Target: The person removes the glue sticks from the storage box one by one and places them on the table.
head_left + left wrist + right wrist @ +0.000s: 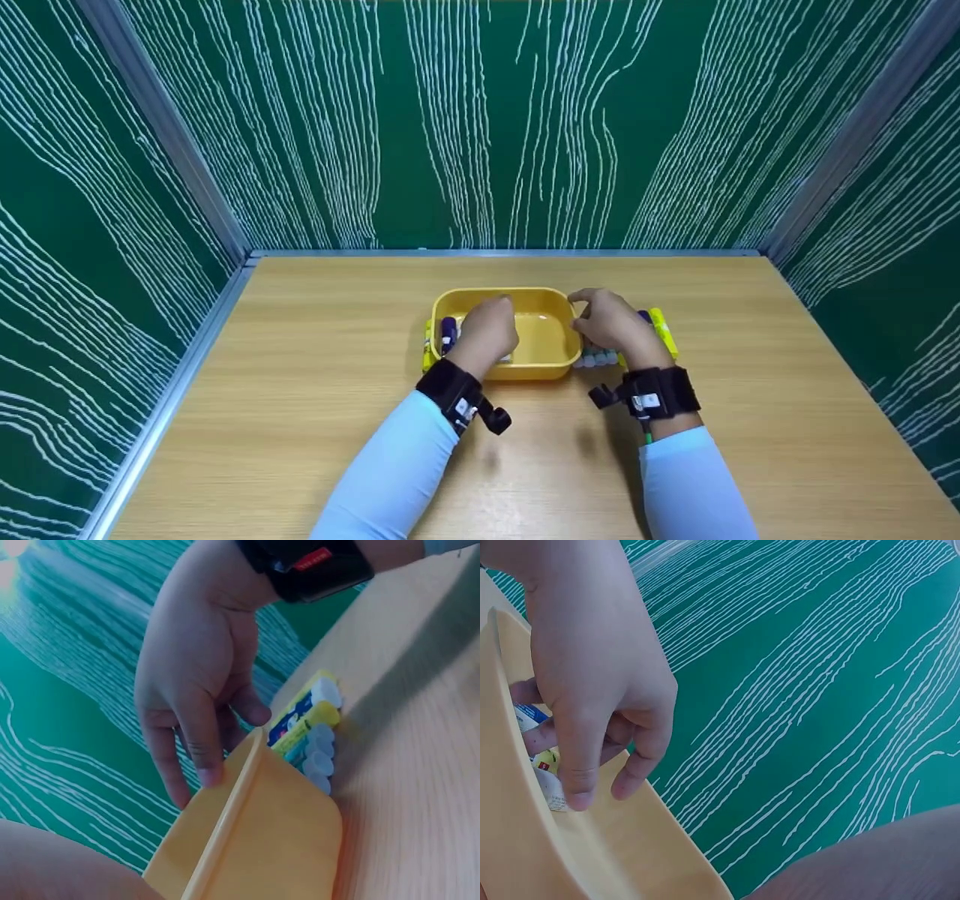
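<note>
A yellow plastic basin (540, 341) sits on the table. My left hand (489, 330) is inside its left half, fingers pointing down and loosely bent beside small items. In the right wrist view, those fingers are close to a white tube end (551, 791) and a blue-and-white item (529, 717). A dark purple stick (448, 334) lies at the basin's left end, left of that hand. My right hand (611, 322) is at the right rim, its fingertips right at the edge and its fingers loosely bent. Seen from the left wrist, the fingers (196, 739) hang over the basin wall.
Right of the basin lie a bright yellow stick (664, 332), a blue-labelled tube (292, 716) and several tubes with translucent caps (596, 358). A yellow item (427, 346) lies against the basin's left side. Green, white-streaked panels (525, 127) stand behind the wooden table (315, 375).
</note>
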`<action>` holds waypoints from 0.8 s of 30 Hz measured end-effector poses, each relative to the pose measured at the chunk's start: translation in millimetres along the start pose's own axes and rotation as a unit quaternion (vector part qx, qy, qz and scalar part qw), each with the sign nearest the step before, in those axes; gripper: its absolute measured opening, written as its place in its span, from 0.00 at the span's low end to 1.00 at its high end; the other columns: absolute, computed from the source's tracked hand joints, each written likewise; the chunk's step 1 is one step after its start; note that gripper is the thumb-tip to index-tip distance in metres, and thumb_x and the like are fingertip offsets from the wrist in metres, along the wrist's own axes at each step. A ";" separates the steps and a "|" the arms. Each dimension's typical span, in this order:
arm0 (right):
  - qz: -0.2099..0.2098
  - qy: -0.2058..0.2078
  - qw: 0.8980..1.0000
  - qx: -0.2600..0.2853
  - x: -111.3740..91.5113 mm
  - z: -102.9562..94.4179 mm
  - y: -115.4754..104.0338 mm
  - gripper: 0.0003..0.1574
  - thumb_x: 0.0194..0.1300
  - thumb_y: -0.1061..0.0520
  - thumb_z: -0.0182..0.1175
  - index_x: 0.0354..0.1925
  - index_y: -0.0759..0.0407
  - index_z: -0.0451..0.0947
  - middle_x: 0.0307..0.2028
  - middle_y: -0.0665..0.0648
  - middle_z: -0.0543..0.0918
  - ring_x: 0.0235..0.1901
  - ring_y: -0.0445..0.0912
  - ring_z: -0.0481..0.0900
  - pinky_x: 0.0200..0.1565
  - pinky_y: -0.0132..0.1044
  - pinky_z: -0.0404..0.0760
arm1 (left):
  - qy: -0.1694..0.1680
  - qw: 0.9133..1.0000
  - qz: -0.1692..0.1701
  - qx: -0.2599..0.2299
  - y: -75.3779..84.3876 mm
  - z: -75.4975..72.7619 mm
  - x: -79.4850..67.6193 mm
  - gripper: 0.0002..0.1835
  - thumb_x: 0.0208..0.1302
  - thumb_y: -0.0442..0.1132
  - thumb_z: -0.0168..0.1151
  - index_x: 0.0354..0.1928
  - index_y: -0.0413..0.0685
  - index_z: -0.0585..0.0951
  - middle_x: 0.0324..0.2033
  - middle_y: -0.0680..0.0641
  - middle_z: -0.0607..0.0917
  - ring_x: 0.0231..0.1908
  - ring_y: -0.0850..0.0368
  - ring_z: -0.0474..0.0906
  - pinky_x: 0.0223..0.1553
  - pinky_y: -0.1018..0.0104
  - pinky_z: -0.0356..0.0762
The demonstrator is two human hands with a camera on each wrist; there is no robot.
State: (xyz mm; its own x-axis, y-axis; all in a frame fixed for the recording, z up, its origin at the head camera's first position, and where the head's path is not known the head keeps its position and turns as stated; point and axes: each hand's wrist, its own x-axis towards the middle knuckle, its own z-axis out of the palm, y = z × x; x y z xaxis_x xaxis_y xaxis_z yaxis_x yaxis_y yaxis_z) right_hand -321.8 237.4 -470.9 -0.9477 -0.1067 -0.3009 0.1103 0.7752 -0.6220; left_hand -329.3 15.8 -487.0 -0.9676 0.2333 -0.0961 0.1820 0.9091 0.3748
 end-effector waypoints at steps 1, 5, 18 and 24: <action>-0.002 0.001 1.000 -0.001 0.2 0.2 0.4 0.37 0.84 0.61 0.62 0.84 0.64 0.68 0.51 0.69 0.89 0.38 0.51 0.86 0.40 0.38 0.89 | 0.004 1.000 0.005 0.007 0.4 1.1 0.9 0.20 0.72 0.27 0.68 0.64 0.42 0.86 0.58 0.42 0.93 0.57 0.46 0.90 0.58 0.52 0.91; 0.007 -0.001 1.000 0.004 0.0 0.2 -0.5 0.37 0.85 0.61 0.63 0.85 0.62 0.68 0.53 0.69 0.89 0.40 0.52 0.87 0.42 0.37 0.90 | 0.007 1.000 0.001 0.001 0.4 4.8 3.6 0.21 0.70 0.23 0.69 0.62 0.42 0.86 0.58 0.41 0.92 0.56 0.47 0.90 0.57 0.54 0.92; 0.028 -0.008 1.000 0.008 -1.2 -0.6 -3.7 0.37 0.85 0.61 0.63 0.85 0.60 0.67 0.56 0.69 0.89 0.44 0.54 0.88 0.48 0.41 0.93 | 0.019 1.000 0.015 -0.007 -1.0 9.6 5.3 0.24 0.65 0.23 0.73 0.63 0.39 0.86 0.60 0.38 0.90 0.57 0.45 0.90 0.59 0.54 0.92; 0.029 -0.009 1.000 0.005 -1.2 -1.4 -3.6 0.38 0.85 0.60 0.63 0.86 0.59 0.67 0.56 0.69 0.88 0.43 0.54 0.87 0.46 0.40 0.92 | 0.015 1.000 0.015 -0.021 -3.0 9.5 2.2 0.31 0.60 0.24 0.78 0.67 0.39 0.83 0.62 0.36 0.87 0.55 0.45 0.89 0.55 0.55 0.92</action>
State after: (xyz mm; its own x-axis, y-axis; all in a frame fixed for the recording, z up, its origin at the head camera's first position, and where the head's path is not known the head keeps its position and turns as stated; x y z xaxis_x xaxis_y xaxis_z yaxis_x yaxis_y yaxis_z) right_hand -321.5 235.7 -467.2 -0.9343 -0.0728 -0.3491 0.1679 0.7739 -0.6107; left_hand -330.3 16.8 -497.1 -0.9666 0.2500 -0.0568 0.2048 0.8861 0.4157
